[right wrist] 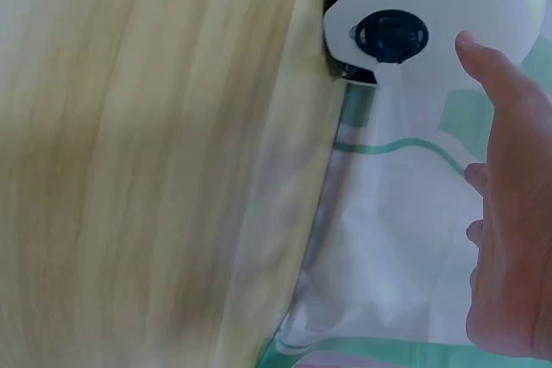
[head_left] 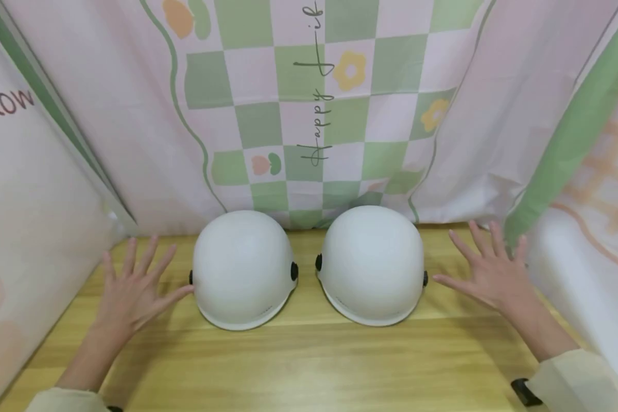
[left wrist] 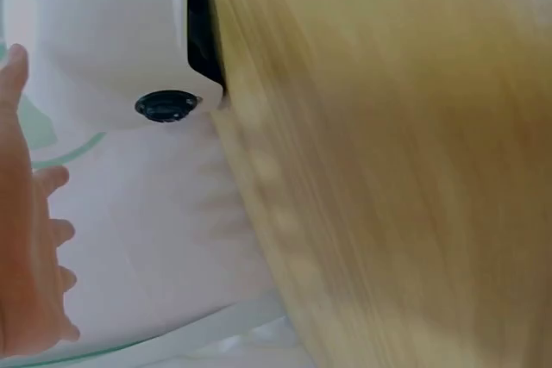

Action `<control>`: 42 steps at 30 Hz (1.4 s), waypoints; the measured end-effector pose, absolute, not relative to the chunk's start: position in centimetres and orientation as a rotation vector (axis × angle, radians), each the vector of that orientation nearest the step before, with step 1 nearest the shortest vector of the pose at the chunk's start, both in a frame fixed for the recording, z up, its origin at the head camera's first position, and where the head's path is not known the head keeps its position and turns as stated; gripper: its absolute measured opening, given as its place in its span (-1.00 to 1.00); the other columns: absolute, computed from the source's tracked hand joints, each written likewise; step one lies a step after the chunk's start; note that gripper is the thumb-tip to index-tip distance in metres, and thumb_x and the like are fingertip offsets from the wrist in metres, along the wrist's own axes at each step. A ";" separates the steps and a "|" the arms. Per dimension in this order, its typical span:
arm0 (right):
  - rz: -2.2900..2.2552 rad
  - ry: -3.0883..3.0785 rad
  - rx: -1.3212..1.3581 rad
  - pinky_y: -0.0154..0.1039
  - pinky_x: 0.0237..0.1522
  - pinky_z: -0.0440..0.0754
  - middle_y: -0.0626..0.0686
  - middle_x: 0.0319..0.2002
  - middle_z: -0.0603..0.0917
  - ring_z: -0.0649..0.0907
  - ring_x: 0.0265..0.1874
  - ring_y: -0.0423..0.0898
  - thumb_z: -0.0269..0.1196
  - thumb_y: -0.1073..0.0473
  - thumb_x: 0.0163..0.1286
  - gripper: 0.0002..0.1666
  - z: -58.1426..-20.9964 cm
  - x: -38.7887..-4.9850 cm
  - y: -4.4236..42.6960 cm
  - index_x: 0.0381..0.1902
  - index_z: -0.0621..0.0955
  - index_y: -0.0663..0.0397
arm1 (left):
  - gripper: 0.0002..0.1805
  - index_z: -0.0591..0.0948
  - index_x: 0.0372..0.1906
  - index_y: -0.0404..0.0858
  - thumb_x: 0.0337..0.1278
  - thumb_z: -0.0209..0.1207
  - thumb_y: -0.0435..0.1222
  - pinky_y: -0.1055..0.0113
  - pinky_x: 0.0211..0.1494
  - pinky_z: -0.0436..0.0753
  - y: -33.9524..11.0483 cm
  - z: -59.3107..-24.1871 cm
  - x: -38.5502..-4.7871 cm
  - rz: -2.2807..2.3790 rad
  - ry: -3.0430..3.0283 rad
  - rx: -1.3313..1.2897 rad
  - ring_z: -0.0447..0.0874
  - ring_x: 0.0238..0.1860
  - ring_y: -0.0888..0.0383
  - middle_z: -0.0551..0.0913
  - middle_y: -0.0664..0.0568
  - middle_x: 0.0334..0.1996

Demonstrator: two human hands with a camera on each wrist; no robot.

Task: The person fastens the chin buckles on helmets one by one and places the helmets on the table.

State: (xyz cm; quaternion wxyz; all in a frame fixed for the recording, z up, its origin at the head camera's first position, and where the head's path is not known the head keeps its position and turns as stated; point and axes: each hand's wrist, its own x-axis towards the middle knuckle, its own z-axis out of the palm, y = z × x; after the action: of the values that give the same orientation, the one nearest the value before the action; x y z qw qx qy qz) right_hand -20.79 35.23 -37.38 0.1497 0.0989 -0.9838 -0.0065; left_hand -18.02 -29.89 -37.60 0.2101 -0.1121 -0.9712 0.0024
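Note:
Two white helmets, a left one (head_left: 243,269) and a right one (head_left: 373,264), stand side by side with a narrow gap between them. My left hand (head_left: 129,300) is spread beside the left helmet, its thumb tip close to the black side knob; whether it touches, I cannot tell. My right hand (head_left: 496,280) is spread to the right of the other helmet, thumb pointing at its knob. In the left wrist view, the helmet (left wrist: 103,40) shows a black knob and vent slots. The right wrist view has the helmet (right wrist: 448,6) above and left of the right hand (right wrist: 517,213).
The helmets stand on a wooden table (head_left: 309,366), near its back edge. Behind hangs a checkered curtain (head_left: 298,120) with lettering. Pale printed cloth (head_left: 31,189) borders the left side, and more cloth (head_left: 587,252) with a green band borders the right.

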 end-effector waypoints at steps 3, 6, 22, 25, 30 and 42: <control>-0.003 -2.820 0.303 0.63 0.32 -0.45 0.32 0.65 -0.16 -0.37 0.59 0.33 0.17 -0.60 0.28 0.25 -36.9 -20.6 34.8 0.70 0.02 -0.15 | 0.06 0.25 0.62 -0.07 0.19 -0.01 0.51 -0.53 0.46 -0.29 -29.3 -37.4 -18.0 -0.028 -2.695 -0.327 -0.19 0.62 -0.38 0.04 -0.25 0.63; 0.028 -2.814 0.319 0.61 0.32 -0.50 0.34 0.64 -0.13 -0.38 0.59 0.31 0.19 -0.58 0.28 0.24 -36.5 -20.5 34.4 0.70 0.04 -0.16 | 0.04 0.26 0.61 -0.08 0.21 0.03 0.47 -0.56 0.45 -0.17 -28.5 -37.2 -18.0 -0.092 -2.687 -0.355 -0.11 0.61 -0.38 0.08 -0.26 0.62; 0.206 -2.795 0.390 0.54 0.38 -0.50 0.37 0.63 -0.04 -0.25 0.59 0.42 0.28 -0.50 0.27 0.22 -35.1 -20.3 32.2 0.68 0.13 -0.09 | 0.02 0.25 0.62 -0.02 0.13 0.26 0.32 -0.51 0.37 0.19 -24.1 -35.7 -19.0 -0.369 -2.624 -0.497 0.14 0.50 -0.47 0.20 -0.33 0.56; 0.253 -2.800 0.404 0.54 0.41 -0.40 0.36 0.63 -0.04 -0.22 0.60 0.40 0.30 -0.49 0.27 0.22 -35.0 -20.3 31.8 0.68 0.13 -0.08 | 0.03 0.27 0.60 -0.05 0.09 0.28 0.32 -0.47 0.36 0.24 -23.3 -35.6 -19.4 -0.396 -2.582 -0.544 0.18 0.49 -0.44 0.22 -0.26 0.56; 0.299 -2.801 0.428 0.55 0.43 -0.16 0.35 0.63 -0.02 -0.15 0.61 0.36 0.32 -0.46 0.27 0.22 -35.1 -20.5 31.3 0.69 0.11 -0.11 | 0.06 0.32 0.57 -0.13 0.03 0.33 0.31 -0.41 0.37 0.30 -21.9 -35.2 -20.2 -0.444 -2.490 -0.628 0.22 0.50 -0.33 0.26 -0.22 0.55; 0.487 -2.827 0.401 0.63 0.30 0.12 0.34 0.63 0.04 0.05 0.58 0.40 0.36 -0.38 0.31 0.17 -35.1 -20.7 29.8 0.68 0.12 -0.11 | 0.10 0.24 0.62 -0.09 0.00 0.47 0.16 -0.39 0.38 0.36 -17.5 -33.9 -21.2 -0.657 -2.544 -0.696 0.21 0.55 -0.25 0.20 -0.20 0.59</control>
State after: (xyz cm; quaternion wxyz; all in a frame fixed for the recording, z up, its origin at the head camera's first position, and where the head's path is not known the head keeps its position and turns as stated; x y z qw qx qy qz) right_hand -20.67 29.84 -35.10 0.1222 0.1373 -0.9687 0.1669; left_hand -21.18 -17.51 -33.88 0.2102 -0.2505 -0.9150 -0.2364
